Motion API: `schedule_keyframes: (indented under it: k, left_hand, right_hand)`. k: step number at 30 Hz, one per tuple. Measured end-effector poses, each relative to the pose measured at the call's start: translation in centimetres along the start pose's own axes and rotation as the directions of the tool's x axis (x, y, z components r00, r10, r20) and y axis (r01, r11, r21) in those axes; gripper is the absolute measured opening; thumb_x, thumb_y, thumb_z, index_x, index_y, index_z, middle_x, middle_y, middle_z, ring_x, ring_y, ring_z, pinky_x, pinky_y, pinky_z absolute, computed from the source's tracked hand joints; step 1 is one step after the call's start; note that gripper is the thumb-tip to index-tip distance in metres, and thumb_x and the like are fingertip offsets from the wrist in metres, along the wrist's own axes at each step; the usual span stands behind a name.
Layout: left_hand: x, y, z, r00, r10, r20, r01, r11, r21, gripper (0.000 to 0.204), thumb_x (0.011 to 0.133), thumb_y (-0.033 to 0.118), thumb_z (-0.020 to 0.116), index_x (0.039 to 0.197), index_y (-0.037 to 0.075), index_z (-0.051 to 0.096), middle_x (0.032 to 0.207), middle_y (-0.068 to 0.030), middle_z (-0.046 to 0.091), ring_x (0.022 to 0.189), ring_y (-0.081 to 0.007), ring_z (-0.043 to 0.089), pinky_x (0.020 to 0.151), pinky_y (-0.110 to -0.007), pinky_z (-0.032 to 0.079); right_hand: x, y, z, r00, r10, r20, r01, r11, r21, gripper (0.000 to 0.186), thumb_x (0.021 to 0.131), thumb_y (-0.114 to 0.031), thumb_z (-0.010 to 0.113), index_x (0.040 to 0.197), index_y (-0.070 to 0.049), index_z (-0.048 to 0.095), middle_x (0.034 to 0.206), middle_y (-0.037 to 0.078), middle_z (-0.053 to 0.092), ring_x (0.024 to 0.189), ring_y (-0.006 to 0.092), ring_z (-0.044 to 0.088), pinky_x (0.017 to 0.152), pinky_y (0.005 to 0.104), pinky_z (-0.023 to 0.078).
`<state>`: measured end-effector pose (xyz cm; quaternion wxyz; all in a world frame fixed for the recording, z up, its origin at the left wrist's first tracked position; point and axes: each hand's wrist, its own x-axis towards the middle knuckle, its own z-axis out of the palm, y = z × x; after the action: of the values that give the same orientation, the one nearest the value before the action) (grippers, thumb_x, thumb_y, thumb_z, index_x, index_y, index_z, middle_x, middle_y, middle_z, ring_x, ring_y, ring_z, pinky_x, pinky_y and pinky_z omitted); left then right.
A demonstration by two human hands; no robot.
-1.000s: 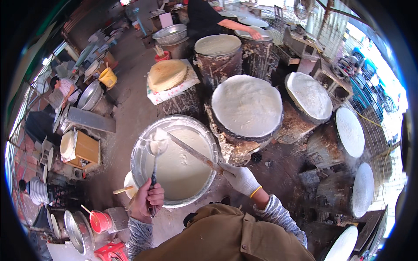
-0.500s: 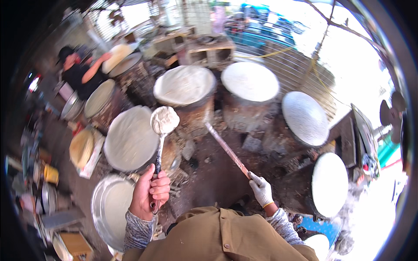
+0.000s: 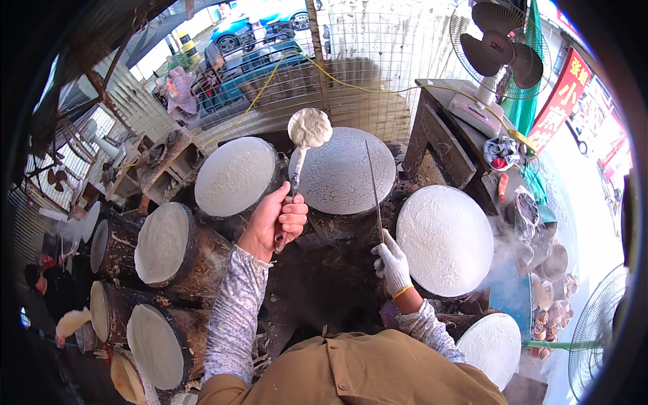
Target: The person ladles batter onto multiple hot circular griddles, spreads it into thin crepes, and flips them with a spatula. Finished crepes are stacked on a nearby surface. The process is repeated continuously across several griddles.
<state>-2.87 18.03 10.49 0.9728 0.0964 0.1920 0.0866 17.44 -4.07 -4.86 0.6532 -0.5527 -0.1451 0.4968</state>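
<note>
Head view: progress first. Ladle is loaded, its bowl heaped with pale batter; that much reads as done. Pale sheet with an uneven edge already covers one drum top to your left. What is left, as judged: the ladle's load is not yet laid down. Crackled round top, straight ahead of you, looks dry; whether its grey-white skin is a coating or the surface itself, you cannot tell. White round top stands to its near right.

Grip, left: your bare left hand is closed around the ladle's handle, fingers fully wrapped, the handle's end showing just below the fist. The bowl lies on the far side of that fist, overlapping the crackled top's far-left edge; height above it is unclear.

Grip, right: your gloved right hand is curled closed on the near end of a thin stick, which points far, its tip across the crackled top; contact cannot be told.
</note>
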Motion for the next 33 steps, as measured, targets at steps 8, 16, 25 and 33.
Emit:
schedule_keyframes:
  k: [8,16,25,33]
  left_hand:
    - [17.9,-1.1,-3.5,0.932,0.132,-0.338,0.067,0.852,0.519,0.041,0.100,0.049,0.043,0.079,0.013,0.045,0.058,0.0029,0.040,0.045,-0.0113,0.037,0.043,-0.029,0.033]
    - [22.8,-1.7,-11.1,0.661,0.750,0.017,0.062,-0.077,0.995,0.040,0.092,0.042,0.058,0.086,0.003,0.061,0.070,-0.0124,0.062,0.062,-0.0273,0.061,0.058,-0.042,0.047]
    - [17.1,8.3,-7.1,0.408,0.858,0.314,-0.036,-0.328,0.944,0.030,0.087,0.031,0.071,0.091,0.003,0.063,0.076,-0.0090,0.067,0.069,-0.0251,0.063,0.065,-0.037,0.048]
    - [8.6,11.3,-6.7,0.921,0.383,0.076,-0.352,0.731,0.585,0.033,0.104,0.039,0.045,0.095,0.007,0.052,0.066,0.0010,0.046,0.050,-0.0097,0.042,0.046,-0.025,0.037]
  right_hand:
    - [0.4,0.1,-0.7,0.951,0.040,-0.306,-0.001,0.992,0.127,0.050,0.099,-0.022,0.052,0.147,-0.015,0.043,0.077,-0.002,0.051,0.050,0.0050,0.040,0.042,0.0205,0.035]
    - [4.0,6.3,4.1,0.769,-0.578,-0.273,0.076,0.507,-0.859,0.056,0.091,-0.014,0.053,0.145,-0.009,0.039,0.094,0.022,0.058,0.073,0.0392,0.061,0.068,0.0470,0.051]
    - [10.3,3.3,4.8,0.838,-0.416,-0.352,-0.264,0.256,-0.930,0.063,0.086,-0.008,0.056,0.146,-0.010,0.037,0.104,0.021,0.055,0.076,0.0393,0.066,0.064,0.0484,0.055]
    - [23.7,-0.3,6.5,0.784,-0.533,-0.318,0.046,0.560,-0.827,0.043,0.089,-0.017,0.051,0.130,-0.008,0.058,0.094,0.028,0.067,0.085,0.0421,0.066,0.077,0.0449,0.051]
